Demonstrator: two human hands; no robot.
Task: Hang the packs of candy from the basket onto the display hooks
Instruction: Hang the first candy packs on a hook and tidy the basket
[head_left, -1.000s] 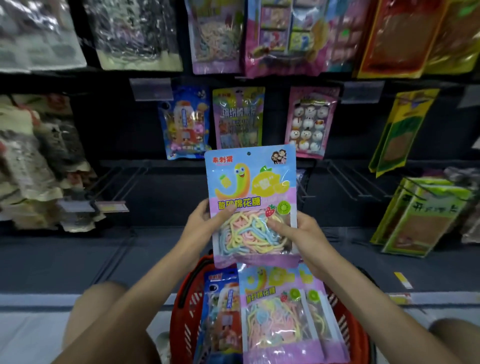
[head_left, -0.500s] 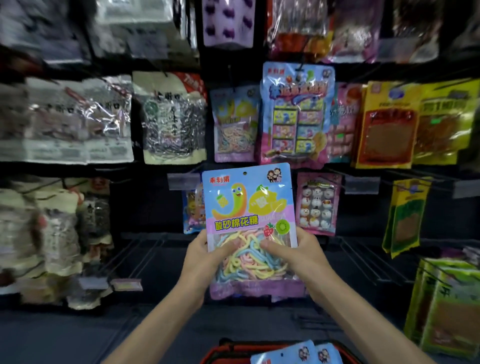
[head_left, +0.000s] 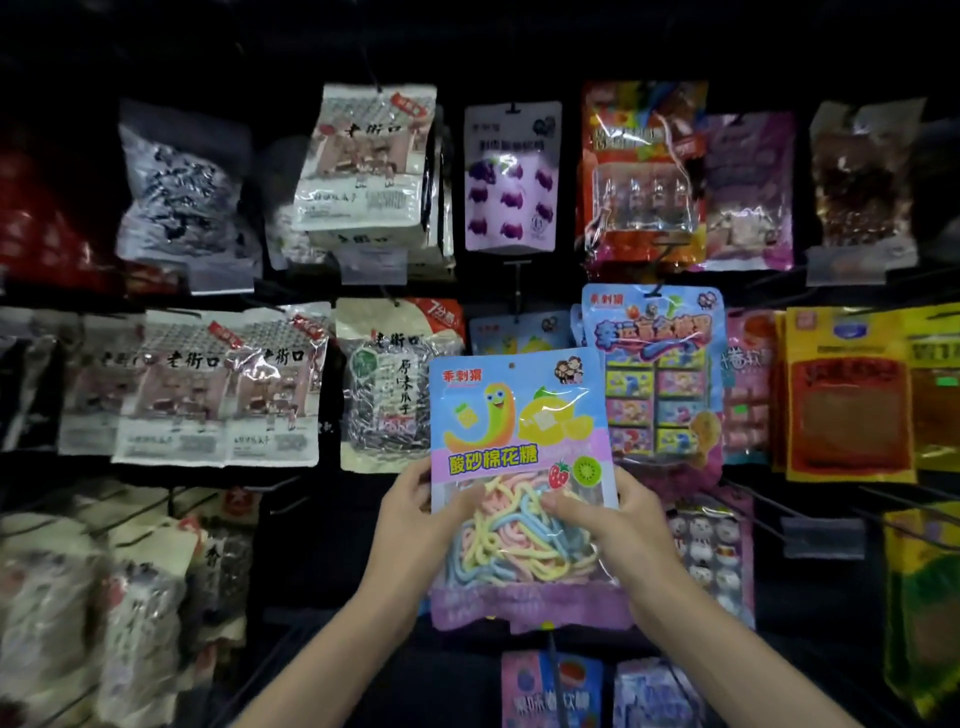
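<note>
A: Grip check?
B: Noted left hand (head_left: 410, 519) and right hand (head_left: 618, 525), both curled onto one candy pack (head_left: 519, 426). Left thumb (head_left: 457, 501) and right thumb (head_left: 560, 503) pressed on the clear front window. Remaining fingers hidden behind the film. Nothing else held.
A: Position of pack relative to the fingers?
B: Pinched by its lower half, between the two thumbs. Printed upper half standing above the fingers. Long axis upright, tilted slightly, right top corner a touch higher.
A: Hang hole?
B: Located hang hole (head_left: 511, 365) at top centre, well above both thumbs, roughly midway between them.
A: Target?
B: Judged to be the hook (head_left: 518, 291) directly above the hole, beyond the fingers, already carrying a matching pack (head_left: 496, 335) just behind the held top edge. Hook tip not resolved; cannot tell whether touching the film.
A: Nearer hand?
B: Neither. Grip symmetrical, so both needed for steering. Probably calls for lifting and pushing away from the fingers until hole meets tip. Possible trouble: low grip, floppy top edge, hole drifting sideways off line.
A: Basket?
B: Out of view.
</note>
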